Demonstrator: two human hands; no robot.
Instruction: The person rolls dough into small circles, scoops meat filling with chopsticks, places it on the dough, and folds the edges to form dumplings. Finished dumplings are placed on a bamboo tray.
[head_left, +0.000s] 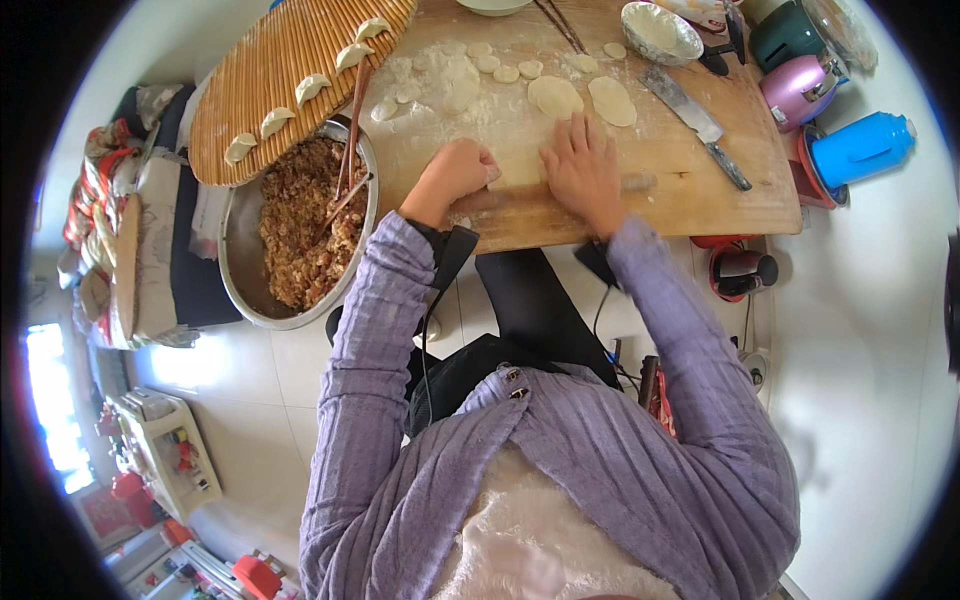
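My right hand (581, 169) lies palm down, fingers extended, across a wooden rolling pin (639, 182) on a floured wooden board (705, 214). The pin looks blurred. To its left my left hand (456, 172) is curled, thumb and fingertips close to the board just beyond the pin. Whether it pinches dough is hard to see. Two flat dough wrappers, one nearer (555, 97) and one to its right (613, 102), lie past my right fingertips. Several small dough discs (506, 74) are scattered behind them among loose flour.
At left, a metal basin (238, 281) holds minced filling (307, 232) and chopsticks (349, 142). A slatted tray (255, 82) with several dumplings (312, 89) overhangs it. A cleaver (686, 105), a bowl of flour (660, 34) and a blue thermos (862, 150) are to the right.
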